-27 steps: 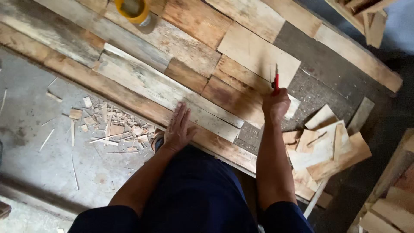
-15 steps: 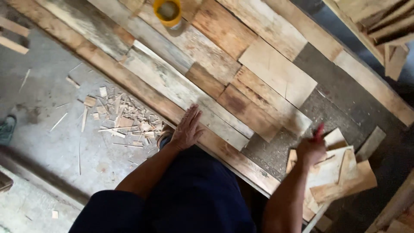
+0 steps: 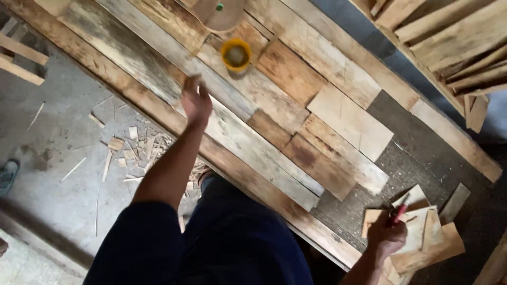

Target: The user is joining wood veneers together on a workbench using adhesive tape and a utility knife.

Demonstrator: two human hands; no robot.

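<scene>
Boards (image 3: 296,137) mostly laid, gap remains at right edge; my right hand (image 3: 388,237) grips red pencil (image 3: 398,214), left hand (image 3: 196,100) open, empty

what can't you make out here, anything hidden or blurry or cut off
- Head view: left hand is motion-blurred; whether it grips anything cannot be told.
- Red-handled tool in the right hand: its kind is hidden by the fingers.
- Yellow container: contents too small and blurred.
- Brown object is cut off by the top edge.
</scene>
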